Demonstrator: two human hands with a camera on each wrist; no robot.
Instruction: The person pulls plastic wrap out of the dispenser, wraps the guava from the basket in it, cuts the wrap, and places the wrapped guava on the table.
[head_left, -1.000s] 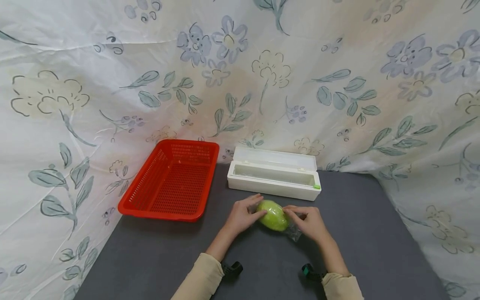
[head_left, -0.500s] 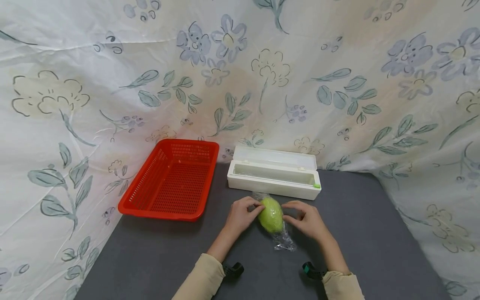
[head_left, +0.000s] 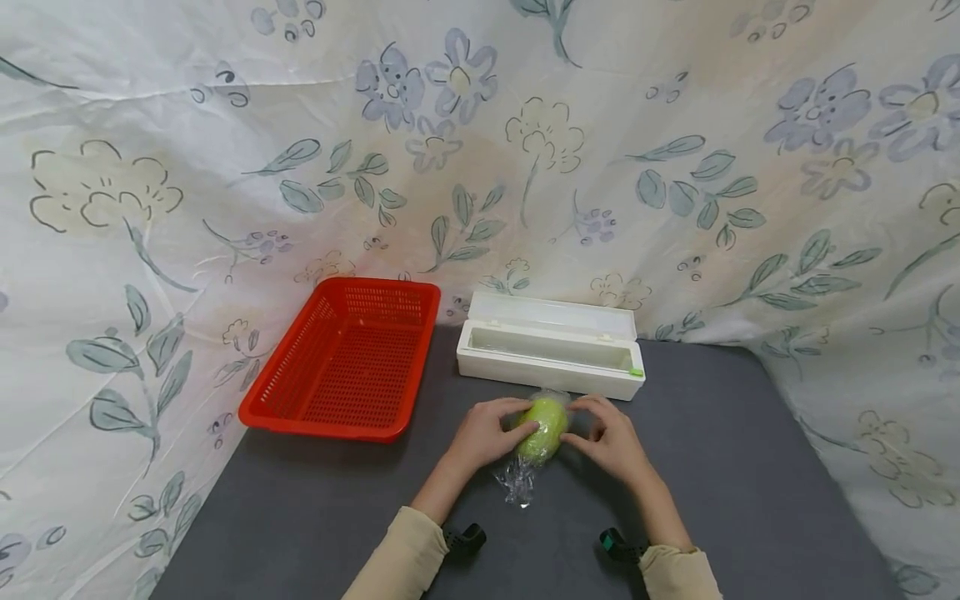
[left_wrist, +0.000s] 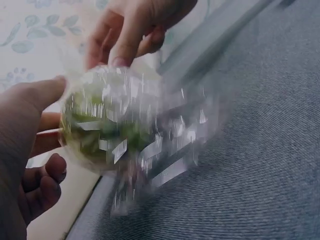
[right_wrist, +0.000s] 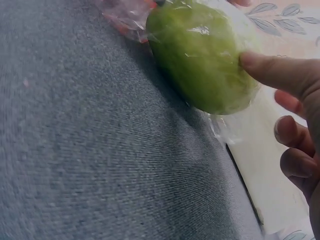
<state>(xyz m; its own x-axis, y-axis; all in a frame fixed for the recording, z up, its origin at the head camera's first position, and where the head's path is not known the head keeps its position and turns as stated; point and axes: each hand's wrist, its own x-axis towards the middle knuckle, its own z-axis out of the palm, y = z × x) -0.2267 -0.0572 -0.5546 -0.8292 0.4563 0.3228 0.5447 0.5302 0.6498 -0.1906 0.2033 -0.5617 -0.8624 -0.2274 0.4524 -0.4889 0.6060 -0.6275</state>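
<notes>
A green oval fruit (head_left: 549, 425), wrapped in clear plastic film, is held between both hands over the dark cloth. The left hand (head_left: 483, 432) grips its left side, thumb at the front and fingers behind. On the other side, the right hand (head_left: 613, 438) holds it with thumb and forefinger; in the right wrist view the thumb presses the wrapped skin of the fruit (right_wrist: 200, 57). A crumpled tail of film (head_left: 517, 482) hangs toward the person, blurred in the left wrist view. More loose film sticks out at the fruit's far end.
Behind the hands stands a long white box (head_left: 547, 375) with its lid raised and a green piece at its right end. A red plastic basket (head_left: 318, 428) sits at the left. Floral fabric (head_left: 480, 150) hangs behind the dark table covering (head_left: 750, 483).
The wrapped fruit has been turned between the hands: its film tail swung from the lower right to the lower left. The fingers of both hands have shifted around it.
</notes>
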